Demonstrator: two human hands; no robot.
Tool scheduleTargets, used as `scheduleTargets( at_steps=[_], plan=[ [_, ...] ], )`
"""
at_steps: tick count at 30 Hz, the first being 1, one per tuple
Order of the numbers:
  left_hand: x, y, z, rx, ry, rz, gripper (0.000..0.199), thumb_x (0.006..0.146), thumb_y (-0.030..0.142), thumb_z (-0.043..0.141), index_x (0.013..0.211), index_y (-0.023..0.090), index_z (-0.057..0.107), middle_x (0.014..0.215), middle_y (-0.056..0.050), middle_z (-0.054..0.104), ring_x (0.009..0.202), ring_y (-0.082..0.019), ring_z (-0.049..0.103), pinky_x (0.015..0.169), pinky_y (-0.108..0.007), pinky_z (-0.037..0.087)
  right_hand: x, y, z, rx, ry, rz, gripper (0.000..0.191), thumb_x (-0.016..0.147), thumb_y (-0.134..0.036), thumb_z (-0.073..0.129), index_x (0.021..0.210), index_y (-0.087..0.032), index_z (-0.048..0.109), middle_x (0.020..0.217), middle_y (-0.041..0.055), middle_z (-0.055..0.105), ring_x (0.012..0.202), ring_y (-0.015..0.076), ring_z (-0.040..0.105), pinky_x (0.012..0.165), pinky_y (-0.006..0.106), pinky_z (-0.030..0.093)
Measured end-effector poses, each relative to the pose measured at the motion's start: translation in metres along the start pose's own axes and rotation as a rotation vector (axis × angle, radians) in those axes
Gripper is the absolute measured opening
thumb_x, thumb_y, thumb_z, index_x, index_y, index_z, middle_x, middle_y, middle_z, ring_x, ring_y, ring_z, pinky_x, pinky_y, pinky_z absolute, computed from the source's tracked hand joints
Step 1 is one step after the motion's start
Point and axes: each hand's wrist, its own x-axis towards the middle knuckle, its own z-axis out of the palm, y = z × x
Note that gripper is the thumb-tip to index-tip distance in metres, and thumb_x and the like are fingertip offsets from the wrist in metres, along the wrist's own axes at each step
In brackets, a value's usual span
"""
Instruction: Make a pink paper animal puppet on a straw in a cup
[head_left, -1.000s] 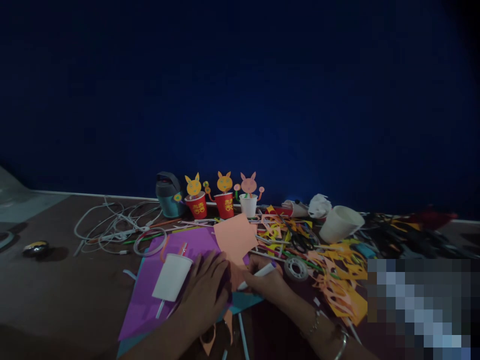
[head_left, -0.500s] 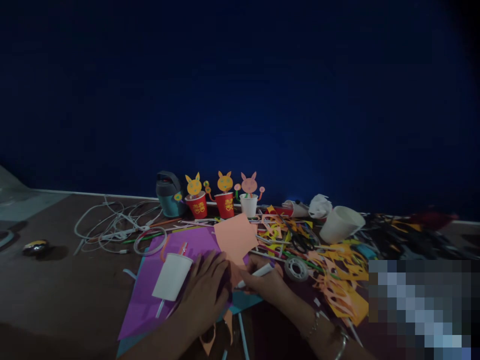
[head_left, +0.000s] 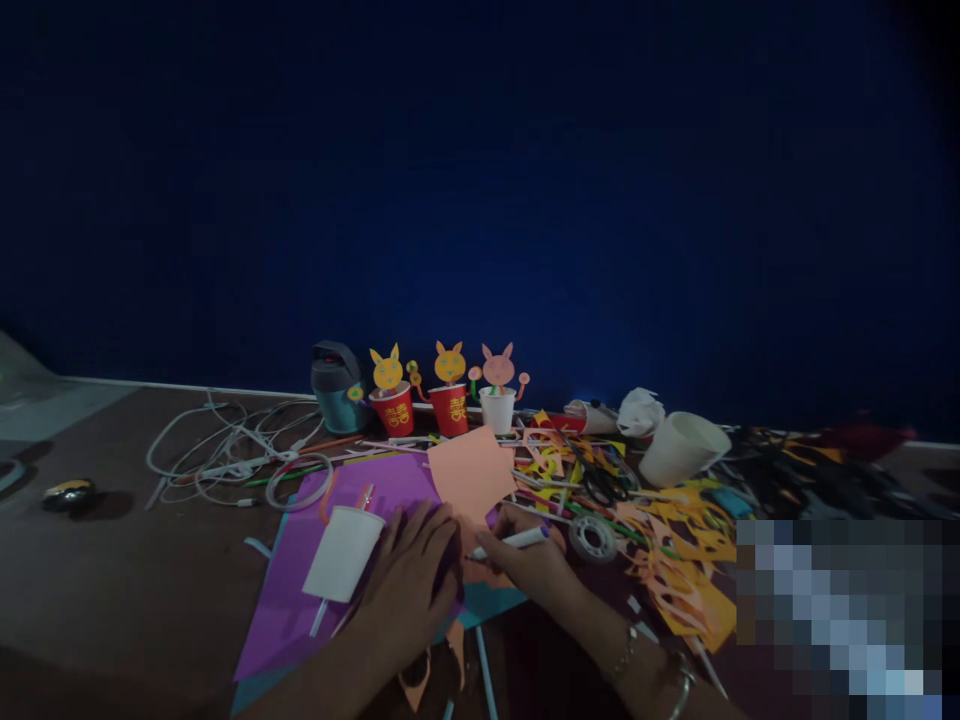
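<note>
My right hand (head_left: pixel 525 560) is closed around a white marker (head_left: pixel 517 541), its tip low on an orange paper sheet (head_left: pixel 472 475). Flat on the sheets lies my left hand (head_left: pixel 416 570), fingers spread, its fingertips at the orange paper's left edge. Beneath are a purple sheet (head_left: pixel 281 600) and a blue sheet (head_left: pixel 487 603). A white paper cup (head_left: pixel 343 553) with a straw through it lies on the purple sheet, just left of my left hand. A tape roll (head_left: pixel 592 538) is right of my right hand.
Behind stand two red cups (head_left: pixel 450 410) and a white cup (head_left: pixel 497 410) with paper animal heads, beside a teal bottle (head_left: pixel 337 390). White cables (head_left: pixel 217 455) lie left; scissors (head_left: pixel 604 480), paper scraps (head_left: pixel 675 520) and a large paper cup (head_left: pixel 679 450) lie right.
The marker and my right fingers have shifted slightly up and left on the orange paper. My left hand has stayed almost in place.
</note>
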Motion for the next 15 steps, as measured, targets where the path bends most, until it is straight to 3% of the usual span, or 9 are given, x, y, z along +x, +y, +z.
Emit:
scheduleTargets(
  at_steps=[5, 15],
  plan=[
    [0.0005, 0.0007, -0.0019, -0.001, -0.018, 0.0, 0.05, 0.085, 0.019, 0.043, 0.134, 0.024, 0.043, 0.145, -0.002, 0.042, 0.136, -0.025, 0.029, 0.112, -0.051, 0.019, -0.0001, 0.0041, -0.0018, -0.083, 0.005, -0.03, 0.023, 0.072, -0.03, 0.061, 0.061, -0.023, 0.042, 0.047, -0.0066, 0.051, 0.045, 0.0129, 0.053, 0.046, 0.023, 0.042],
    [-0.0007, 0.0, -0.0015, -0.012, -0.048, -0.003, 0.053, 0.081, 0.017, 0.045, 0.134, 0.023, 0.043, 0.146, -0.002, 0.041, 0.137, -0.026, 0.026, 0.113, -0.053, 0.016, -0.0001, 0.001, 0.0007, -0.124, 0.053, 0.083, 0.026, 0.062, -0.028, 0.06, 0.053, -0.023, 0.037, 0.043, -0.0095, 0.04, 0.039, 0.0084, 0.045, 0.037, 0.018, 0.034]
  ],
)
